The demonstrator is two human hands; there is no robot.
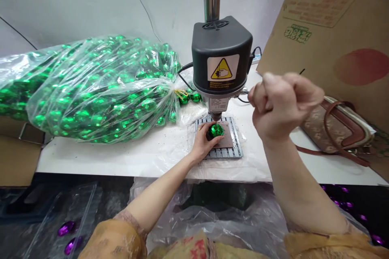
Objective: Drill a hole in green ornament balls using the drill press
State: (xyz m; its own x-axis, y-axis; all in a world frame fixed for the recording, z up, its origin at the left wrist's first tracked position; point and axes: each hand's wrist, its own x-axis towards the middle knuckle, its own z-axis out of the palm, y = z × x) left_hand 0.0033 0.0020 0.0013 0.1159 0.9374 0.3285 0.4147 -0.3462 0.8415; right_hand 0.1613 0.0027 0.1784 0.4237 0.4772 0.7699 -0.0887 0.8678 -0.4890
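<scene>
My left hand (203, 139) is closed around a shiny green faceted ball (217, 130), thumb and fingers at its sides. The ball sits on a brown board (227, 139) lying on the slotted metal base (235, 153) of a small bench drill press (222, 52). Directly above the ball is the drill's chuck (216, 116); whether a bit touches the ball I cannot tell. To the right of the drill head, my raised right hand (281, 103) is closed in a fist around the drill press lever, whose grip is mostly hidden by the fingers.
A large clear bag of green faceted balls (106, 89), tied with a yellow tie, lies at left. On the right stand a cardboard box (331, 28) and a strapped handbag (337, 129). Purple pieces (66, 228) lie below the white table (121, 162). Clear plastic hangs over its front edge.
</scene>
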